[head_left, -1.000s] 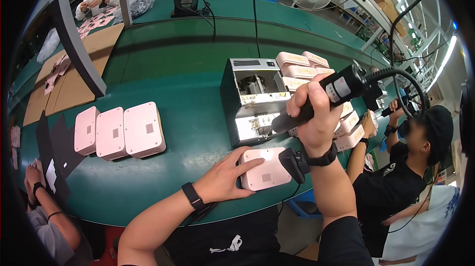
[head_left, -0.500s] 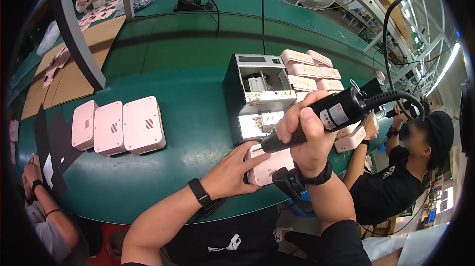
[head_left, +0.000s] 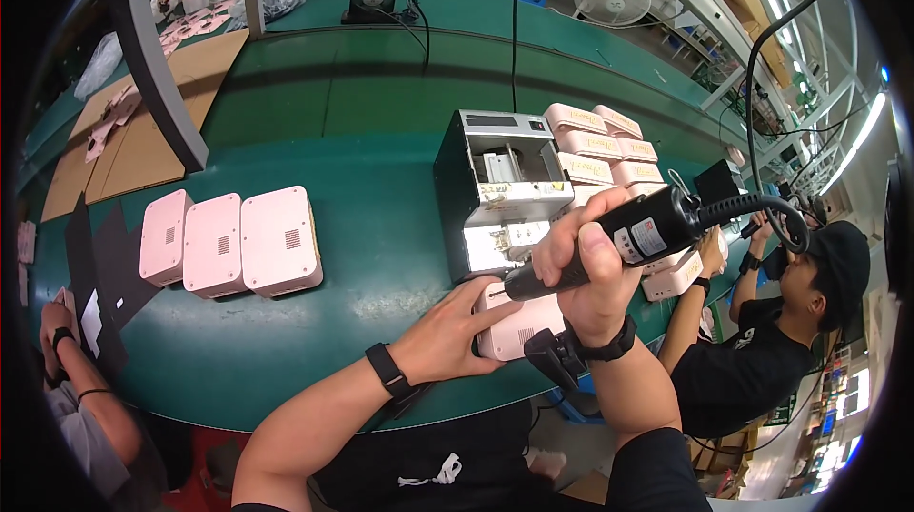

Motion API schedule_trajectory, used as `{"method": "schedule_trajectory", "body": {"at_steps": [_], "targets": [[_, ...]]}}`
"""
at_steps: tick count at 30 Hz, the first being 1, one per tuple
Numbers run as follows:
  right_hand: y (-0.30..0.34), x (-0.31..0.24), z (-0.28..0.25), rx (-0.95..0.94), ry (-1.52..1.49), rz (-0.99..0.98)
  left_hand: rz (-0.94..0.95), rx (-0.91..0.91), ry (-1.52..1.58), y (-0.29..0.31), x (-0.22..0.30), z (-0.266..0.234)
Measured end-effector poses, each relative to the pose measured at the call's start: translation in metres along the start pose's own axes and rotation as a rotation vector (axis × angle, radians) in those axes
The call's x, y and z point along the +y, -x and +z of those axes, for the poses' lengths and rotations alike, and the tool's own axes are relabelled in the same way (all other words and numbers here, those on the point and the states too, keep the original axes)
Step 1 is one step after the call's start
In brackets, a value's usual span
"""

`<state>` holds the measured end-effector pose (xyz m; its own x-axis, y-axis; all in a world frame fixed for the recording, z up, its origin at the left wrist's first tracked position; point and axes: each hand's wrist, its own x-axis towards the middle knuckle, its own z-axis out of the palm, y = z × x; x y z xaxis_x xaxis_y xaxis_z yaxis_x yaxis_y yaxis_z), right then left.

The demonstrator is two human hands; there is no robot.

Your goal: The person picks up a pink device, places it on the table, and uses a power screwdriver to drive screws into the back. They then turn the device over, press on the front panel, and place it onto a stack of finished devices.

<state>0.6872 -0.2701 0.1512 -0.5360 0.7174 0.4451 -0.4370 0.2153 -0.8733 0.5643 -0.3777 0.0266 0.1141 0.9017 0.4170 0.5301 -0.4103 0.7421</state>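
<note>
My right hand (head_left: 595, 269) is wrapped round a black electric screwdriver (head_left: 647, 226), whose cable leaves from its upper end. The driver's bit points down and left at the far left corner of a pink plastic box (head_left: 509, 329); whether it sits in a screw is too small to tell. This box lies flat on the green table, with a slotted vent on its upper face. My left hand (head_left: 452, 326) grips the box's left side, thumb at the near edge and fingers along the far edge. My right wrist and the driver hide part of the box.
A metal screw-feeder machine (head_left: 500, 188) stands just beyond the box. Stacked pink boxes (head_left: 586, 143) fill the space to its right. Three pink boxes (head_left: 214, 244) lie at left, near black sheets (head_left: 105, 293). A co-worker (head_left: 762, 341) works at right; another person's hands (head_left: 57, 322) show at left.
The screwdriver's tip has come down slightly toward the box's corner. My left hand keeps its hold on the box. The whole view has shifted a little.
</note>
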Motion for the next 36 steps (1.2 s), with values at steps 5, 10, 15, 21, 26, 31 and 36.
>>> {"method": "schedule_trajectory", "body": {"at_steps": [5,10,15,21,26,31,36], "targets": [[-0.001,-0.005,0.001,-0.002,0.009,0.016,-0.009,-0.004,-0.002,0.001,0.003,0.0],[-0.021,-0.03,-0.007,0.102,-0.021,-0.113,-0.065,-0.027,0.005,0.007,0.006,-0.009],[-0.035,-0.021,-0.018,0.149,0.074,-0.091,-0.092,-0.04,-0.006,0.011,0.006,-0.01],[0.005,-0.044,-0.007,0.118,-0.059,0.035,-0.071,-0.014,0.013,0.009,0.002,-0.013],[0.041,-0.053,0.008,0.023,-0.047,0.025,-0.061,-0.013,0.022,0.011,-0.001,-0.01],[0.052,-0.05,0.015,-0.03,0.019,0.02,-0.053,0.001,-0.005,0.012,-0.002,-0.008],[0.059,-0.049,0.008,-0.063,-0.188,0.163,-0.038,0.009,-0.019,0.012,-0.001,-0.007]]}}
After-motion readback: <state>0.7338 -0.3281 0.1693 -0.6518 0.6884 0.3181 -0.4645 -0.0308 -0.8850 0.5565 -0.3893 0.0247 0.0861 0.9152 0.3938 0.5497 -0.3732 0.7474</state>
